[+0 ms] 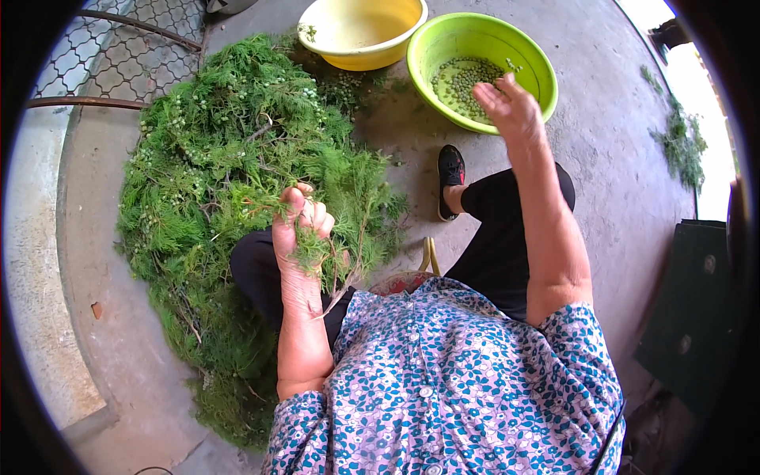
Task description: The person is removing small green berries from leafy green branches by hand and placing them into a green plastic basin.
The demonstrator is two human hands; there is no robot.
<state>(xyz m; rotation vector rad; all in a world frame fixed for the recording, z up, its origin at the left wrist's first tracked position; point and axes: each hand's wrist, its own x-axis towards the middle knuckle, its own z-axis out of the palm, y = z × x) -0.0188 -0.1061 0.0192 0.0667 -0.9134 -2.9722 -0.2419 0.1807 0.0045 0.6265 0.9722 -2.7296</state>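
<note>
My left hand [305, 218] is closed around a green conifer sprig [313, 252], whose bare brown stem hangs down past the wrist. Just behind that hand spreads a big heap of cut conifer branches [229, 158], dotted with pale round berries. Over the near rim of a bright green basin [542, 71] is my right hand [509, 107], its fingers stretched out. Many small grey-green berries [459, 83] lie in the bottom of the basin. A few berries show near the fingertips, above the inner wall; whether they are falling or resting I cannot tell.
A yellow basin [360, 59] with a bit of greenery on its rim stands left of the green one. Metal lattice [134, 59] borders the heap at the far left. Loose sprigs [681, 146] lie on the concrete at right, near a dark green panel [689, 293].
</note>
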